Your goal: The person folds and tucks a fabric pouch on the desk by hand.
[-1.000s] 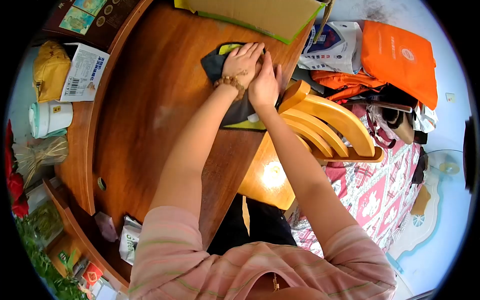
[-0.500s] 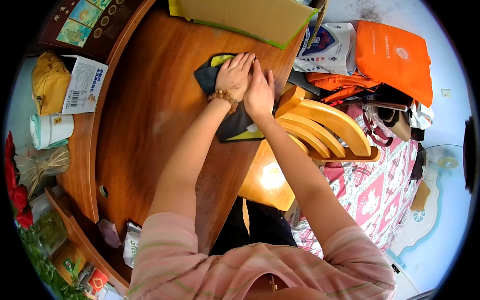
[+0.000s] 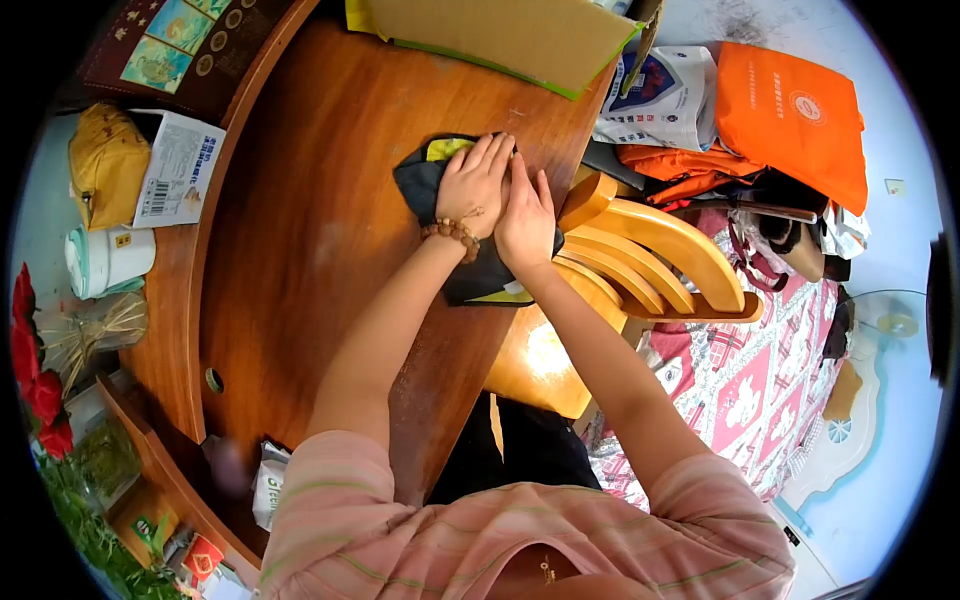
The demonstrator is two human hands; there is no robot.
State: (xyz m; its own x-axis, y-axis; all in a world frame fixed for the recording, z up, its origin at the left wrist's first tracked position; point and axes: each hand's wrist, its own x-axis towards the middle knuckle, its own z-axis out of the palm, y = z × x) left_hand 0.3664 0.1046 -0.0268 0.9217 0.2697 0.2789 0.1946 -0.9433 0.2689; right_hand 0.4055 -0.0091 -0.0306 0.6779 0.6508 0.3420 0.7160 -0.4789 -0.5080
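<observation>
Cloth (image 3: 418, 182) lies under flattened left hand (image 3: 470, 192) and right hand (image 3: 524, 228), print on the orange bag (image 3: 780, 130) too small to read.

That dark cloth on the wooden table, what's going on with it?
A person has both bare hands on the dark cloth, which lies spread on the wooden table. The left hand, with a beaded bracelet at its wrist, and the right hand lie side by side. A cardboard box sits beyond them.
</observation>
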